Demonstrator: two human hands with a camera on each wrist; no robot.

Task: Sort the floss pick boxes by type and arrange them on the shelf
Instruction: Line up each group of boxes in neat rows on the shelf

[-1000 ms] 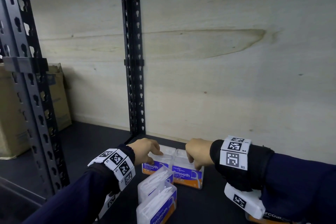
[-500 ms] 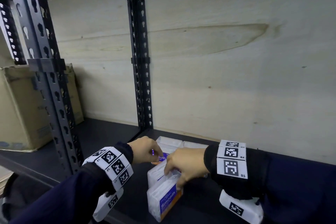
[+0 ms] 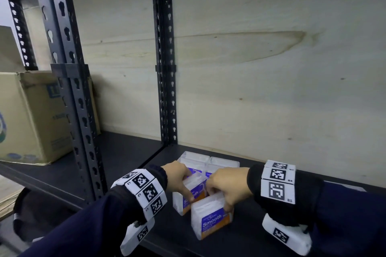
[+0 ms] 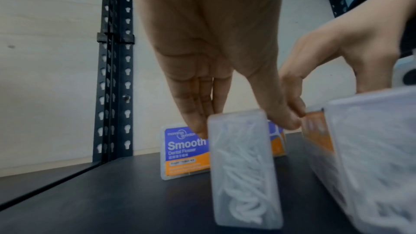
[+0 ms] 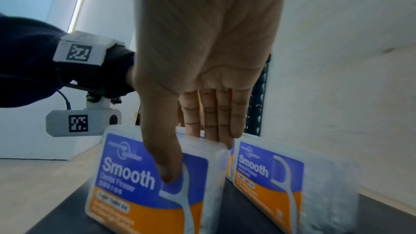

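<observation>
Four clear "Smooth" floss pick boxes with blue and orange labels stand on the black shelf (image 3: 271, 225). Two rear boxes (image 3: 222, 165) sit side by side near the wooden back panel. My left hand (image 3: 187, 186) pinches the front left box (image 3: 183, 202) by its narrow top, thumb on one face and fingers on the other; in the left wrist view that hand (image 4: 244, 124) holds this box (image 4: 245, 175) upright. My right hand (image 3: 219, 198) grips the nearest box (image 3: 211, 221). In the right wrist view its thumb (image 5: 168, 173) presses the label of that box (image 5: 126, 181).
A black perforated upright (image 3: 165, 69) stands just behind and left of the boxes, with another post (image 3: 69, 89) at the front left. A cardboard carton (image 3: 31, 119) sits on the adjoining shelf to the left. Bare shelf surface stretches to the right.
Both hands drew back from the two rear boxes to the two front ones. Those lay tilted together before; now each hand holds one upright and they are slightly apart.
</observation>
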